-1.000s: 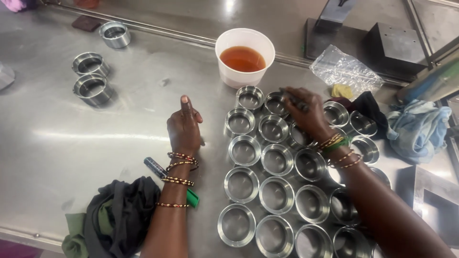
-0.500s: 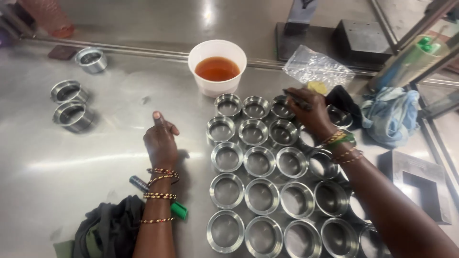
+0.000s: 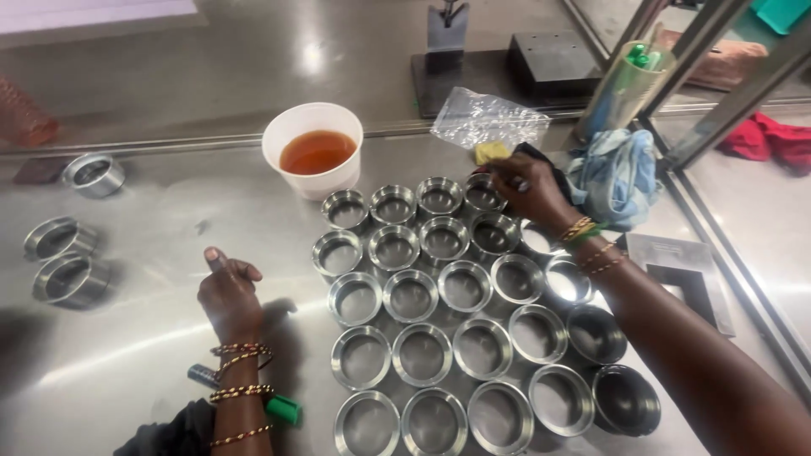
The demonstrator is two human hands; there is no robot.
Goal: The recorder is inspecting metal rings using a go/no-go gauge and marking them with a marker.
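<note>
1. Down at the near left: left hand (image 3: 226,291), beaded bracelets on the wrist, resting loosely curled on the brushed steel tabletop (image 3: 152,236), thumb raised, holding nothing; probably parked there as a brace.
2. Reaching to the far right: right hand (image 3: 525,186), fingers pinched close around something small and dark, too small to identify, directly over the far right corner of the block of shallow round steel cups (image 3: 439,321).
3. Between the two hands: those cups packed rim to rim in neat rows, open side up, seemingly laid out so each can be reached in turn.
4. Just beyond the cups, between the hands: white round bowl of amber liquid (image 3: 313,150), within easy reach of either hand.
5. Beyond the right hand: crumpled clear plastic bag (image 3: 488,118) and a small yellow scrap; to its right, a bunched pale blue cloth (image 3: 619,176).
6. Far left of the left hand: three loose steel cups (image 3: 69,262), set well apart from the block.
7. Beside the left wrist: marker with a green cap (image 3: 283,409), partly hidden by the forearm, next to a dark cloth.
</note>
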